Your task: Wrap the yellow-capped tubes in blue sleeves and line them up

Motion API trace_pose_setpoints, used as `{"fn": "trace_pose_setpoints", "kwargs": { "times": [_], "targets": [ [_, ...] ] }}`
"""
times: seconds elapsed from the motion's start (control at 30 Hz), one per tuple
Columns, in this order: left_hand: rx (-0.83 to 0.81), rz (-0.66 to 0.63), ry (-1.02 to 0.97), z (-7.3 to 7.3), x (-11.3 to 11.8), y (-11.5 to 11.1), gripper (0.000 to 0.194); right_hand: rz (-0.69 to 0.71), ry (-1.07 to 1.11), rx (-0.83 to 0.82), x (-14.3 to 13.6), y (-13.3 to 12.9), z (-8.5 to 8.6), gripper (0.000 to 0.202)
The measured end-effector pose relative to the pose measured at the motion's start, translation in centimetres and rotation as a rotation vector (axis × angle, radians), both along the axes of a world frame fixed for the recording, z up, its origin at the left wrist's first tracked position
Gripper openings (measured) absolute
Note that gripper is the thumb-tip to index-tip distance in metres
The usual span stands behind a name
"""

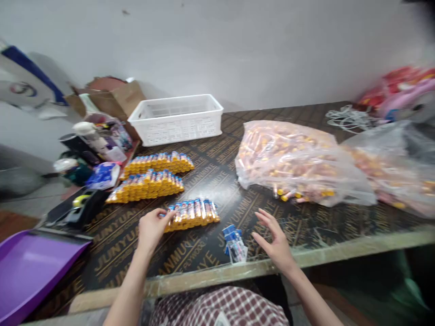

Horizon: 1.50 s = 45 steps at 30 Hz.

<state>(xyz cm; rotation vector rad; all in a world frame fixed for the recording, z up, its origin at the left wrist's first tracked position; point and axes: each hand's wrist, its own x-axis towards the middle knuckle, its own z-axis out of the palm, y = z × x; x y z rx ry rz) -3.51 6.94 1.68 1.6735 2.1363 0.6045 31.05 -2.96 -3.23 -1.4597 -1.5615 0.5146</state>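
Observation:
My left hand pinches with thumb and forefinger at the left end of a small stack of yellow-capped tubes; the fingers partly hide the tube there. The tubes are short, clear and blue-labelled, lying side by side with their yellow ends facing me. Fingers apart and holding nothing, my right hand hovers near the table's front edge. Between the hands lies a little pile of blue-topped clear plastic wrappers. Two larger stacks of the same tubes, a nearer one and a farther one, sit behind my left hand.
A white plastic basket stands at the back. On the right, a big clear bag of yellow-ended pieces lies beside another bag. At left are a purple dustpan, a tape dispenser and bottles. White cord lies back right.

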Motion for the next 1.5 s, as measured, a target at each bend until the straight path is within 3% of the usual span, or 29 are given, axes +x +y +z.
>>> {"fn": "trace_pose_setpoints", "kwargs": {
  "times": [0.2, 0.37, 0.5, 0.7, 0.83, 1.0, 1.27, 1.5],
  "targets": [
    [-0.014, 0.026, 0.115, -0.1, -0.3, -0.2, 0.043, -0.418, -0.517, -0.041, 5.8, 4.8, -1.1, 0.033],
    [0.345, 0.100, 0.018, 0.0, 1.2, -2.4, 0.043, -0.566, -0.665, -0.158, 10.4, 9.5, -1.0, 0.041],
    [0.467, -0.079, -0.129, -0.7, 4.4, -4.5, 0.039, -0.583, -0.753, -0.272, 11.5, 13.0, -0.4, 0.050],
    [0.331, -0.462, -0.332, -2.2, 9.0, -6.8, 0.028, -0.551, -0.819, -0.411, 11.8, 15.7, -0.3, 0.040],
    [0.205, -0.581, -0.341, -3.1, 10.6, -7.3, 0.027, -0.517, -0.851, -0.418, 11.2, 14.6, -0.7, 0.032],
    [0.036, -0.674, -0.240, -4.1, 11.7, -7.2, 0.028, -0.466, -0.847, -0.356, 10.1, 11.1, -1.3, 0.024],
    [-0.051, -0.631, -0.136, -6.2, 14.0, -6.0, 0.031, -0.252, -0.761, -0.314, 6.6, 5.0, -2.6, 0.027],
    [-0.090, -0.585, -0.109, -6.4, 14.7, -5.5, 0.007, 0.063, -0.740, -0.411, 4.4, -0.2, -1.2, 0.046]
  ]
}}
